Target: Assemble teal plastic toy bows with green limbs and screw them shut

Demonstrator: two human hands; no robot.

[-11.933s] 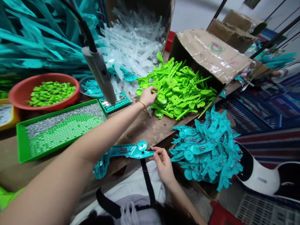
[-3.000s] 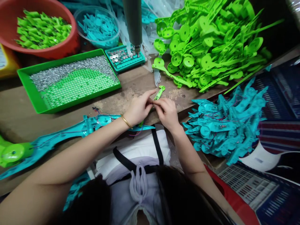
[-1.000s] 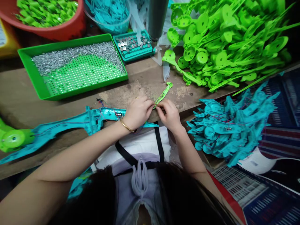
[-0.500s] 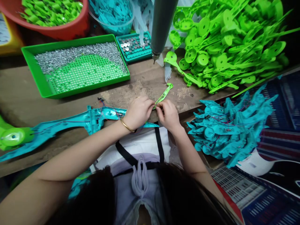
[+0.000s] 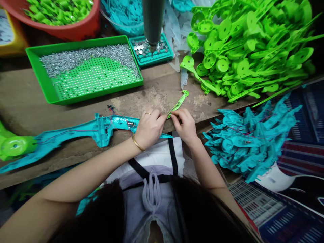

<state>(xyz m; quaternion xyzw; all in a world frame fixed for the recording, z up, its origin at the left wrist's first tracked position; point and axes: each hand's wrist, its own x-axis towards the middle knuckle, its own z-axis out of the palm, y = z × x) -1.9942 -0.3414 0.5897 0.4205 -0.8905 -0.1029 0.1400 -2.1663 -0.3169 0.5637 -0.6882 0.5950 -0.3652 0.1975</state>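
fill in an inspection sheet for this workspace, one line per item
Surface: brown tabletop, pale worn patches
Things in work: slim green part in the fingers; long blue part partly hidden by the left hand
Clutter: green heap, blue heap, red bowl, clear bowl, green tray of small metal pieces, teal tray of silvery discs
Hands: left hand and right hand pinch the slim green part's near end; contact partly hidden
Cables: thin wires along the long blue part, more in the blue heap
Surroundings: dark upright tool by the teal tray; striped fabric at right
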